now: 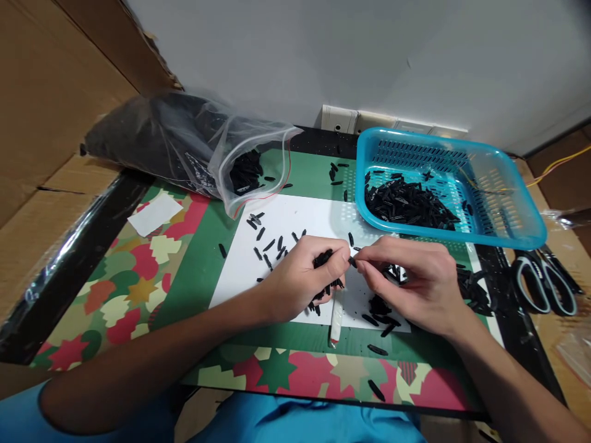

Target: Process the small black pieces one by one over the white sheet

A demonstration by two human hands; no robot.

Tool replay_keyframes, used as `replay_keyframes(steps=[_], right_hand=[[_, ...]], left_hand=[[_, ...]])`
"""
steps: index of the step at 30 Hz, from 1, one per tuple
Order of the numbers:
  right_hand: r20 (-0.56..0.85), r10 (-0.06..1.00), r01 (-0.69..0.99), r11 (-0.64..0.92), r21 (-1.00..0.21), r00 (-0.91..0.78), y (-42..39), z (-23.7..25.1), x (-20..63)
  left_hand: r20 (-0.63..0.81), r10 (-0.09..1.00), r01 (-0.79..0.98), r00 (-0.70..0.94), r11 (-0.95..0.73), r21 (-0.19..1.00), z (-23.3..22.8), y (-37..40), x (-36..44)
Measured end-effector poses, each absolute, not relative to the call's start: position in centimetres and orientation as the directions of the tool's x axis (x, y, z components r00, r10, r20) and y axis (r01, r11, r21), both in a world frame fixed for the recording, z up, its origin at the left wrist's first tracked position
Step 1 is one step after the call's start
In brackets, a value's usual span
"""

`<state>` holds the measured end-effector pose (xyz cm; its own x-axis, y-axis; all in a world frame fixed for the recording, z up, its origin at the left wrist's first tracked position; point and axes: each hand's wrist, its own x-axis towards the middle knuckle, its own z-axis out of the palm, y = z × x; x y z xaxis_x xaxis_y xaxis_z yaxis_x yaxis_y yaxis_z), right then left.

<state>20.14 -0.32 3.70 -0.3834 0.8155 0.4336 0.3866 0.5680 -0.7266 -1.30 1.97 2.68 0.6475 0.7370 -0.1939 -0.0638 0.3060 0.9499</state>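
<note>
Many small black plastic pieces (272, 246): left hand (300, 280) clutches a bunch. Right hand (410, 277) pinches one piece at the left fingertips, mid-sorting. Blue plastic basket (508, 227) of the same pieces stands just beyond.

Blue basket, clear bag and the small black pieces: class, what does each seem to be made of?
Blue basket: likely moulded plastic, glossy, with slotted walls. Clear bag: thin plastic film, shiny, crinkled, see-through. Small black pieces: probably plastic or rubber, matt; too small to be sure.
</note>
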Motion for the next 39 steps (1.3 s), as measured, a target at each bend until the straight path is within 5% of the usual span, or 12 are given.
replay_keyframes(steps=[17, 24, 30, 39], right_hand=[[0.324, 0.836, 0.365, 0.498, -0.787, -0.442, -0.1, 3.8, 20.1], [0.371, 0.87, 0.502, 0.492, -0.712, -0.326, -0.3, 3.1, 20.0], [0.303, 0.696, 0.474, 0.685, -0.553, -0.651, -2.0, 2.0, 17.7], [0.286, 0.675, 0.508, 0.715, -0.481, -0.68, -3.6, 0.5, 15.8]], left_hand=[[-0.156, 0.754, 0.227, 0.638, 0.009, 0.974, 2.9, 1.9, -1.4], [-0.292, 0.809, -0.097, 0.511, 0.391, 0.915, 3.4, 3.7, -1.7], [-0.467, 0.757, -0.267, 0.457, 0.617, 0.74, 4.0, 5.1, -2.4], [-0.5, 0.726, -0.294, 0.472, 0.664, 0.687, 3.7, 4.7, -2.3]])
